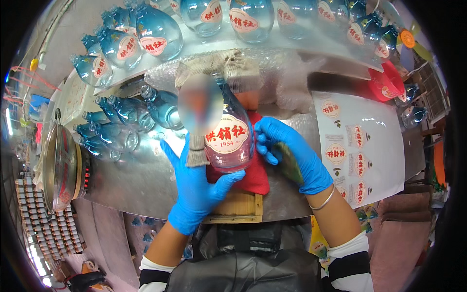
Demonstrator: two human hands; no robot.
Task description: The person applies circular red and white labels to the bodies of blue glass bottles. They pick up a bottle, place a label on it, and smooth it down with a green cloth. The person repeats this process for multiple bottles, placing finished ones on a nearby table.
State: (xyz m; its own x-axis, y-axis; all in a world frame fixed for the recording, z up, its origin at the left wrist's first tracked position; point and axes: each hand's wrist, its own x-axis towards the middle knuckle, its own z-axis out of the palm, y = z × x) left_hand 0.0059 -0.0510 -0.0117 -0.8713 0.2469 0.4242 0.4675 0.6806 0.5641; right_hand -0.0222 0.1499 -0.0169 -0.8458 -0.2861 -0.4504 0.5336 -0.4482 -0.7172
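Observation:
A blue-to-pink glass bottle (pixel 233 149) with a pale printed label leans over a red cloth (pixel 261 182), its neck pointing away from me. My left hand (pixel 197 189), in a blue glove, steadies its lower left side. The thumb lies at the base and two fingers are spread away; beige ribbed knit (pixel 197 151) covers part of the other fingers. My right hand (pixel 292 153), also gloved, is just right of the bottle with curled fingers. It holds a flat green piece (pixel 288 162), partly hidden by the palm. A blurred patch hides the bottle's upper left.
Several blue bottles (pixel 120 137) lie to the left; more labelled ones (pixel 251 22) stand on the shelf behind. A label sheet (pixel 383 157) lies at right, a metal pan (pixel 54 164) stands at left. Bubble wrap (pixel 284 69) and a wooden block (pixel 237 208) flank the red cloth.

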